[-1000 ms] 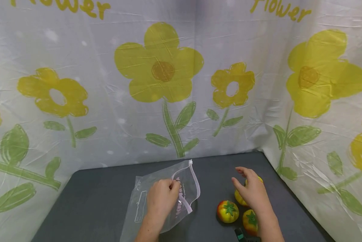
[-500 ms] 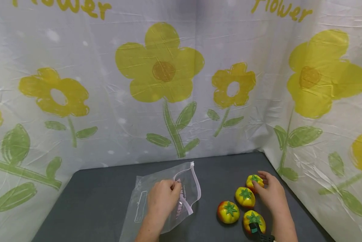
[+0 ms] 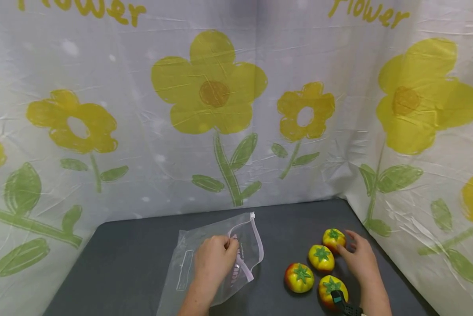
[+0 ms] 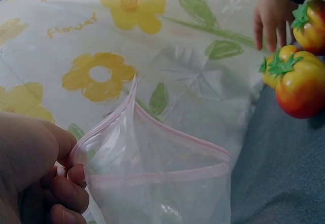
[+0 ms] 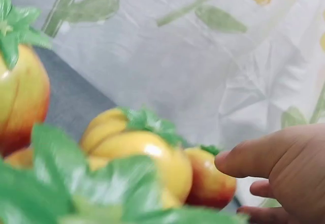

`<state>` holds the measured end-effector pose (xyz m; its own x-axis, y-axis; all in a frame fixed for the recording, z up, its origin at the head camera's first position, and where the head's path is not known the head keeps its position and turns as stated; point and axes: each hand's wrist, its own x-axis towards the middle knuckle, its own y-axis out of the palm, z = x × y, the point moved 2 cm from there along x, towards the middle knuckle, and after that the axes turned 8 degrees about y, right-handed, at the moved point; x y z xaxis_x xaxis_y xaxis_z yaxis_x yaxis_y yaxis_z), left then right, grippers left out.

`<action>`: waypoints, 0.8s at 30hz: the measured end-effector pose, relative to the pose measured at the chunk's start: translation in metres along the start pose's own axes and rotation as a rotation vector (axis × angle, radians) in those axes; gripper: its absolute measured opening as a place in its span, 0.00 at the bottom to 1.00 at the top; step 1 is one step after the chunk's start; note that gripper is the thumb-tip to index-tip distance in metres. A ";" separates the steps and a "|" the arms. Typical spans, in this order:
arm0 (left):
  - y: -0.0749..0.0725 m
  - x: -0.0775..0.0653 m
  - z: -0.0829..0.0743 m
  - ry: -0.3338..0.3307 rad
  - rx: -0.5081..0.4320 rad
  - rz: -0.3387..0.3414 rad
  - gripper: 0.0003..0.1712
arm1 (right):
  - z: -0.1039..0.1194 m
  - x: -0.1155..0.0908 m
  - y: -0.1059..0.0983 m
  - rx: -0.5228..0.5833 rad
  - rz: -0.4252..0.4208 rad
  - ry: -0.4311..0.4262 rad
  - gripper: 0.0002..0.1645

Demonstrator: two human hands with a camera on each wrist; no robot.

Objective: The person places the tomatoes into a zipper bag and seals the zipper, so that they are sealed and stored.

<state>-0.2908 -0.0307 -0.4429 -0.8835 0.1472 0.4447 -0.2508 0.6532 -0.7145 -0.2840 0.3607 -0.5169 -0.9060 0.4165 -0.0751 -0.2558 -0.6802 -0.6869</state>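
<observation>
In the head view my left hand [image 3: 215, 259] pinches the edge of a clear zip bag [image 3: 204, 237] with a pale pink zip strip. The left wrist view shows the bag's mouth [image 4: 157, 132] spread apart, with thumb and fingers on its near rim. My right hand [image 3: 361, 259] is beside the farthest of several yellow-red toy tomatoes with green leafy tops. Its thumb lies against or just in front of that far tomato [image 3: 333, 239]; I cannot tell if they touch. The fingers are loosely bent and hold nothing. Close by are the middle tomato [image 3: 321, 259], left tomato [image 3: 299, 278] and near tomato [image 3: 331, 287].
A dark grey table [image 3: 121, 263] carries everything. A pale curtain [image 3: 149, 175] printed with yellow flowers stands along its back and sides. A black strap-like device [image 3: 344, 303] at my right wrist partly covers the near tomato in the head view.
My right hand has moved right and slightly toward me, from above the tomatoes to beside the far one, uncovering them. My left hand keeps its grip on the zip bag almost unmoved.
</observation>
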 end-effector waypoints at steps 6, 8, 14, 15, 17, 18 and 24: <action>0.000 0.000 0.000 0.003 -0.014 -0.005 0.29 | -0.012 0.010 0.011 0.000 0.068 -0.003 0.47; 0.000 0.000 0.000 0.000 -0.014 -0.004 0.29 | -0.014 0.011 0.014 0.008 0.065 0.004 0.48; 0.001 -0.001 0.001 -0.002 -0.011 0.002 0.29 | -0.021 0.008 0.018 0.045 0.000 0.049 0.49; 0.001 -0.001 0.001 -0.002 -0.010 0.000 0.29 | -0.021 0.008 0.018 0.047 -0.007 0.052 0.49; 0.001 0.000 0.001 -0.001 -0.002 -0.005 0.29 | -0.020 0.007 0.017 0.052 -0.021 0.057 0.48; 0.001 -0.001 0.001 0.001 -0.002 -0.007 0.29 | -0.019 0.007 0.016 0.052 -0.026 0.057 0.48; 0.001 -0.001 0.001 0.012 -0.003 -0.018 0.29 | -0.003 -0.003 -0.001 0.060 -0.047 0.051 0.47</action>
<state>-0.2900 -0.0309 -0.4443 -0.8738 0.1443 0.4643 -0.2657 0.6580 -0.7046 -0.2800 0.3616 -0.5183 -0.8746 0.4779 -0.0813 -0.3190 -0.6937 -0.6458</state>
